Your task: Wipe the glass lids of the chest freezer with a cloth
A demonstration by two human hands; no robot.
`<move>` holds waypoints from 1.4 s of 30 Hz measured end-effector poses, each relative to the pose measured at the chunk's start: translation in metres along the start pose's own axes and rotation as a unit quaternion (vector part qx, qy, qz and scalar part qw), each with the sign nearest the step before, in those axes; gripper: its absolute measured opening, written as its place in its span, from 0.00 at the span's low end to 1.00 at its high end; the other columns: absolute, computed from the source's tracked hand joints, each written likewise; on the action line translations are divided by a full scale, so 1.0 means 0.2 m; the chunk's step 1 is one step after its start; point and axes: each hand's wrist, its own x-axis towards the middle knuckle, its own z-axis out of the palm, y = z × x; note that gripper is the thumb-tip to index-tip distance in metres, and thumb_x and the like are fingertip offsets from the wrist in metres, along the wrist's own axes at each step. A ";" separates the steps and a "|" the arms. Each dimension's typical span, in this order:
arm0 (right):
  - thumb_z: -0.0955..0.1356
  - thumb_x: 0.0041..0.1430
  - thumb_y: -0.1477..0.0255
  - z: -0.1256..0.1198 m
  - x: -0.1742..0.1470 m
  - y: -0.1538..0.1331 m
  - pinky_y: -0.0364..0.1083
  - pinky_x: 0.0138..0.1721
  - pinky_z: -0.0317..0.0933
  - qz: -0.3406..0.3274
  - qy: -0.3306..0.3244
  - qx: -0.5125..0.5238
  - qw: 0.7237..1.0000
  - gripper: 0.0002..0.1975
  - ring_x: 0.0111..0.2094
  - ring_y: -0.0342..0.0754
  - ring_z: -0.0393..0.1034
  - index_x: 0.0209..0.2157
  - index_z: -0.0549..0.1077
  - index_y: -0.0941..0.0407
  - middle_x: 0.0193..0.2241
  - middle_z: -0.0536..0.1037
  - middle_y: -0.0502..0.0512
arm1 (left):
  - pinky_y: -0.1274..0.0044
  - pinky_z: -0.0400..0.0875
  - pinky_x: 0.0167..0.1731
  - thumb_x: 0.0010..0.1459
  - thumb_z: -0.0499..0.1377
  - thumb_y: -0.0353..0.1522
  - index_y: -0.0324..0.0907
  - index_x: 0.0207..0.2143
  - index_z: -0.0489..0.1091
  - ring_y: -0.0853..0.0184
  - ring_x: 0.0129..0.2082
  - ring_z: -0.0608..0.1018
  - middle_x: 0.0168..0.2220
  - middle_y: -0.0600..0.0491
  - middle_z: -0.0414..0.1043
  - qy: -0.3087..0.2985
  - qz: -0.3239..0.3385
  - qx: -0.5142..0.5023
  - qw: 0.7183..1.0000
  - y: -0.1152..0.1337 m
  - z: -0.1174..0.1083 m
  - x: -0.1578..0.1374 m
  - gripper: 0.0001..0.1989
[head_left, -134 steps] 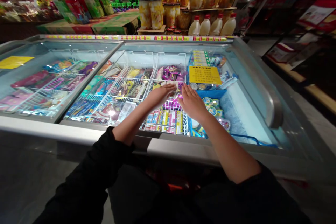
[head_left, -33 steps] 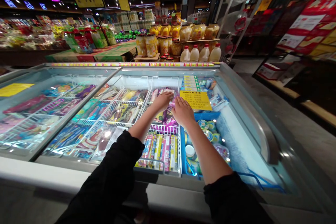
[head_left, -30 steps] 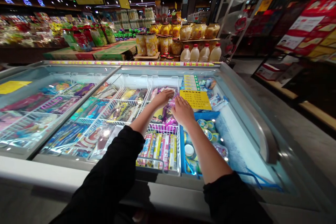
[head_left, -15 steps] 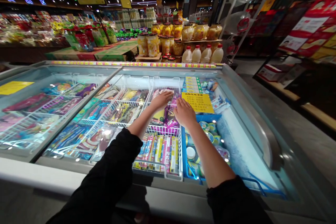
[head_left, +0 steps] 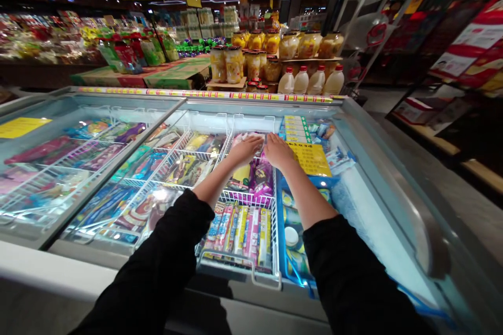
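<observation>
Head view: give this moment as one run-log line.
left hand: near purple packet, grip unclear | right hand: beside yellow sign, grip unclear | purple packet: in white wire basket

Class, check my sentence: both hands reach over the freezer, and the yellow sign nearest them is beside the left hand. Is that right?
Not quite. In the head view, the yellow sign nearest them is beside the right hand, not the left hand. Both hands do reach over the freezer.

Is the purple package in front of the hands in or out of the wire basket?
In: the purple package lies inside the wire basket, with white bars along its near end.
</observation>
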 end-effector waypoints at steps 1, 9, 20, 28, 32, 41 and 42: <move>0.54 0.75 0.71 0.01 0.02 0.01 0.52 0.76 0.40 -0.004 0.012 0.001 1.000 0.31 0.77 0.54 0.46 0.74 0.55 0.70 0.76 0.54 0.67 | 0.70 0.54 0.74 0.76 0.49 0.31 0.39 0.70 0.66 0.62 0.74 0.63 0.73 0.47 0.62 -0.001 -0.004 0.000 1.000 -0.01 0.00 0.04 0.24; 0.54 0.74 0.75 0.07 0.15 0.09 0.53 0.75 0.44 -0.030 0.050 0.021 0.998 0.29 0.75 0.55 0.51 0.71 0.61 0.70 0.74 0.59 0.67 | 0.67 0.56 0.73 0.76 0.46 0.31 0.39 0.71 0.63 0.59 0.74 0.63 0.73 0.47 0.62 0.026 -0.069 0.024 0.997 -0.07 -0.01 0.05 0.25; 0.53 0.75 0.75 0.03 0.11 0.07 0.54 0.76 0.42 -0.031 0.035 0.023 0.999 0.30 0.77 0.55 0.47 0.73 0.57 0.69 0.75 0.57 0.65 | 0.68 0.55 0.73 0.76 0.45 0.29 0.40 0.71 0.63 0.61 0.74 0.62 0.74 0.48 0.60 0.001 -0.062 0.034 0.997 -0.11 -0.04 0.24 0.25; 0.52 0.74 0.75 0.04 0.11 0.05 0.54 0.76 0.41 -0.019 0.035 0.020 0.999 0.31 0.77 0.55 0.47 0.74 0.55 0.69 0.76 0.55 0.63 | 0.67 0.54 0.74 0.73 0.47 0.26 0.41 0.70 0.65 0.61 0.74 0.63 0.73 0.48 0.63 0.008 -0.023 0.050 0.998 -0.03 0.03 0.23 0.26; 0.53 0.74 0.74 0.04 0.11 0.05 0.54 0.76 0.40 -0.018 0.036 0.022 0.999 0.31 0.77 0.54 0.47 0.74 0.55 0.69 0.76 0.55 0.63 | 0.67 0.51 0.75 0.75 0.46 0.28 0.38 0.70 0.65 0.60 0.74 0.62 0.73 0.45 0.61 0.009 -0.049 0.029 0.998 -0.09 0.01 0.33 0.25; 0.53 0.73 0.74 0.06 0.13 0.06 0.55 0.76 0.41 -0.017 0.047 0.031 0.998 0.31 0.77 0.55 0.47 0.74 0.57 0.67 0.76 0.56 0.63 | 0.63 0.54 0.74 0.73 0.46 0.26 0.39 0.69 0.66 0.58 0.73 0.65 0.72 0.45 0.63 0.034 -0.063 0.037 0.997 -0.04 0.03 0.27 0.26; 0.53 0.73 0.74 0.07 0.13 0.06 0.55 0.76 0.41 -0.018 0.051 0.034 0.998 0.31 0.77 0.55 0.47 0.74 0.57 0.67 0.76 0.56 0.64 | 0.63 0.53 0.74 0.74 0.46 0.27 0.40 0.69 0.66 0.59 0.73 0.65 0.72 0.46 0.63 0.030 -0.051 0.029 0.998 -0.04 0.03 0.28 0.25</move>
